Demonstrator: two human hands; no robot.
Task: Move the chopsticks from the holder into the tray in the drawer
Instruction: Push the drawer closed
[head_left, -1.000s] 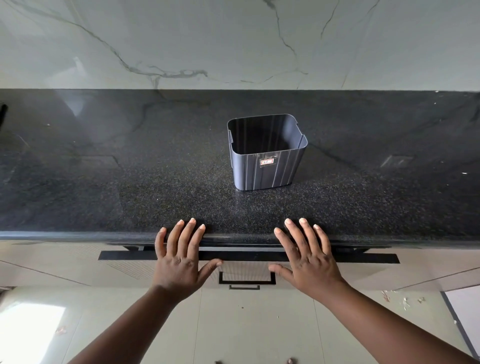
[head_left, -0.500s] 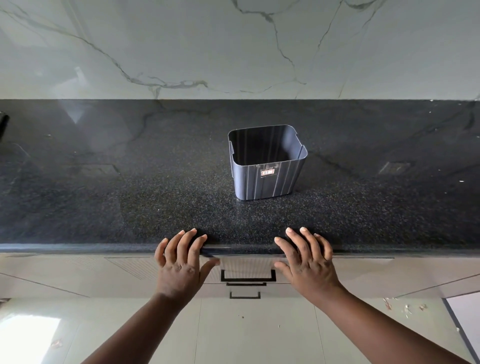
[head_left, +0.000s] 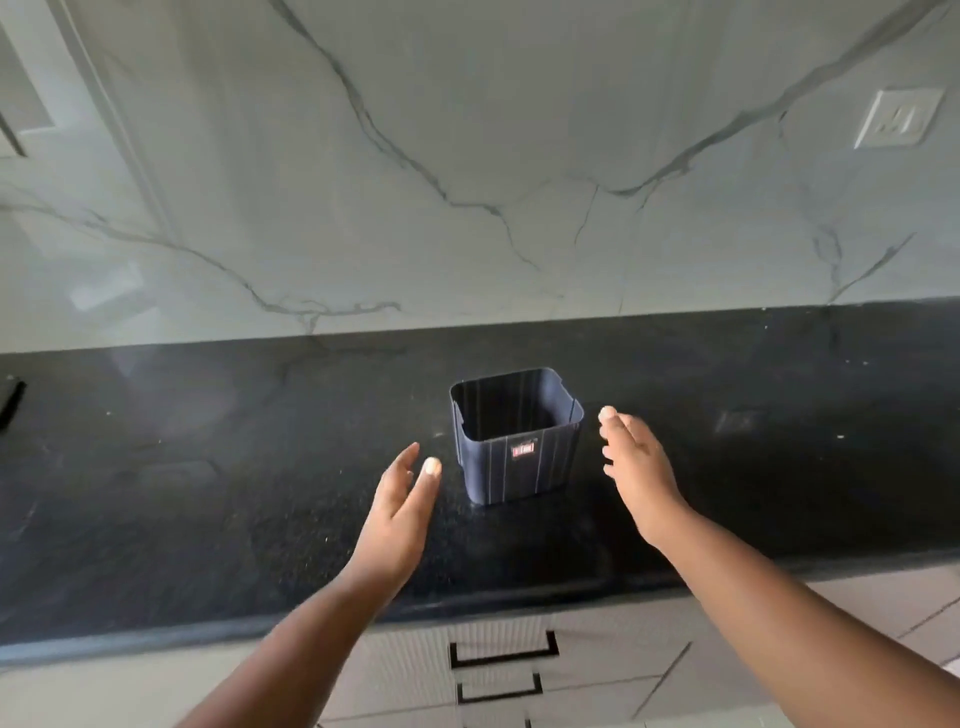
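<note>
At the far left edge a dark object, cut off by the frame, lies on the surface, which is black and speckled and runs across the whole view below a pale veined marble wall.

The left hand hovers over the surface just left of the holder, palm turned toward it, its fingers stretched forward and lying close together, the thumb a little apart; it holds nothing and does not touch the holder.

The holder is a dark blue ribbed square tub with a small label on its front. It stands upright on the surface between the two hands, and what shows of its inside is bare; no chopsticks show there or anywhere else in view.

The right hand is just right of the holder, palm facing it, its fingers extended and held together, empty, with a narrow gap to the holder's wall.

Below the surface's front edge the drawer front sits closed, with a black handle and a second handle under it. A wall socket is at upper right.
</note>
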